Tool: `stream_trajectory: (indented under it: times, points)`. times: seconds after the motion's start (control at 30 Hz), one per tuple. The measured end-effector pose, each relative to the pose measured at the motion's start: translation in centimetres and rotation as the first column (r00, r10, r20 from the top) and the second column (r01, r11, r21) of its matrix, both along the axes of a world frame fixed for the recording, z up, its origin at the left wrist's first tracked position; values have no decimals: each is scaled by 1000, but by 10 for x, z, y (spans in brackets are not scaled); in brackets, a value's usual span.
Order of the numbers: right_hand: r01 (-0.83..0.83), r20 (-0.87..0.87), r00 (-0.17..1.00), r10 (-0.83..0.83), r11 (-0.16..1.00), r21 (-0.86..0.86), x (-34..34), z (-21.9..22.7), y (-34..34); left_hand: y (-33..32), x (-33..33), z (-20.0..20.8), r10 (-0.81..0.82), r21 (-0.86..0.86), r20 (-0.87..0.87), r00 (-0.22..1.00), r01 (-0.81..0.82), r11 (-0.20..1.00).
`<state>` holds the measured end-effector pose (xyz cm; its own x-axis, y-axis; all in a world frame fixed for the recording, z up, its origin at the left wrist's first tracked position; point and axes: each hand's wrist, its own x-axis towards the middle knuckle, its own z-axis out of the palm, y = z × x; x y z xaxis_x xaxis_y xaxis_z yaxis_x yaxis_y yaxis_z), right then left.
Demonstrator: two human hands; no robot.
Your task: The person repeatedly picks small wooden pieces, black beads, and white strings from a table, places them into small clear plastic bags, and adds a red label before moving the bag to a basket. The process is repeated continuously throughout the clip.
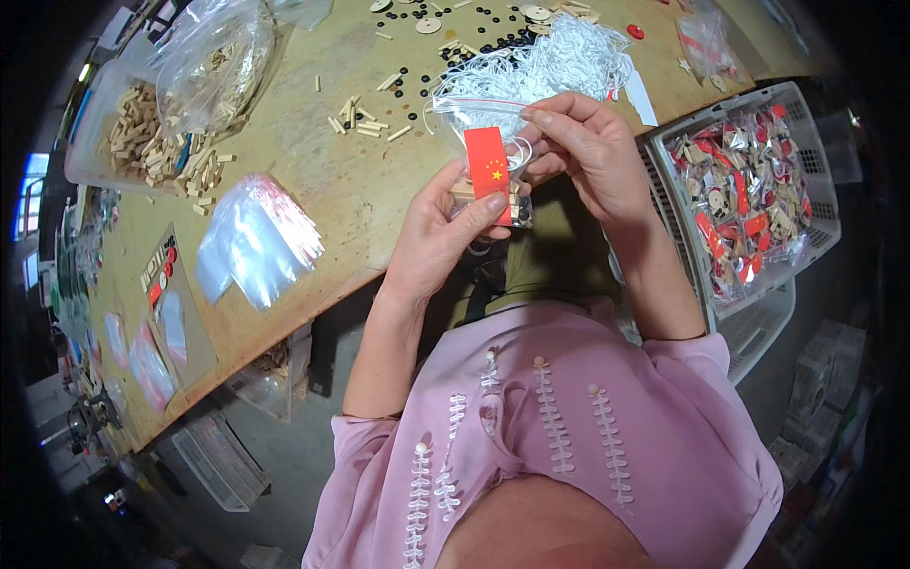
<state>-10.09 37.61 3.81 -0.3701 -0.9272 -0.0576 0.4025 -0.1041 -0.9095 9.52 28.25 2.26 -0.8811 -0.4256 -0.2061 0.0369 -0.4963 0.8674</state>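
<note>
My left hand (428,228) grips the lower part of a small transparent zip bag (520,211), thumb in front and fingers behind. Inside or against the bag stands a red strip with yellow stars (485,156); pale wooden pieces and dark beads show near its bottom. A loop of white cord (518,152) curls beside the strip. With thumb and index finger, my right hand (590,152) pinches the right end of the bag's red-lined top edge. A heap of white cords (559,68) lies on the table just beyond both hands.
A basket (823,223) of filled bags stands at the right. On the table (332,228) lie a stack of flat bags (256,242), wooden sticks (358,116) and black beads (406,93). A bin (87,156) holds wooden blocks at the left; sample parts rest on a board (194,327).
</note>
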Motion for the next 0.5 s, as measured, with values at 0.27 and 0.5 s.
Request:
stream_trajectory:
  times: [0.27, 0.5]
  points:
    - [-82, 124, 989, 78, 996, 24, 20, 3, 29, 10, -13, -12, 354, -667, -126, 926, -344, 661]
    - [-267, 379, 890, 252, 964, -14, 12, -3, 40, 5, -28, -16, 229, -890, -295, 928, -354, 287]
